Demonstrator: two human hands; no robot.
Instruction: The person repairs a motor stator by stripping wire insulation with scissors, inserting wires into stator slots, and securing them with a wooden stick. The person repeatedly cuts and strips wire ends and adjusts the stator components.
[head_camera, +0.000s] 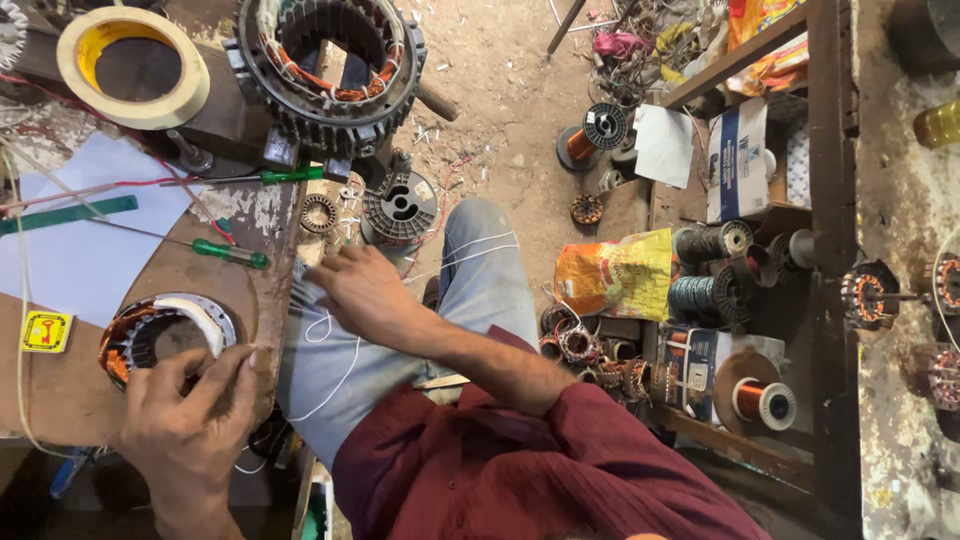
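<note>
Lower left of the frame, the left hand rests on the bench edge, fingers pinched narrow on a white wire right beside the small stator with copper windings. The right hand, mid-frame, has its fingers curled on a bunch of thin white strips at the bench edge. The wire loops across the jeans between both hands. A green screwdriver lies just above the stator, and a big stator sits top centre next to a tape roll.
</note>
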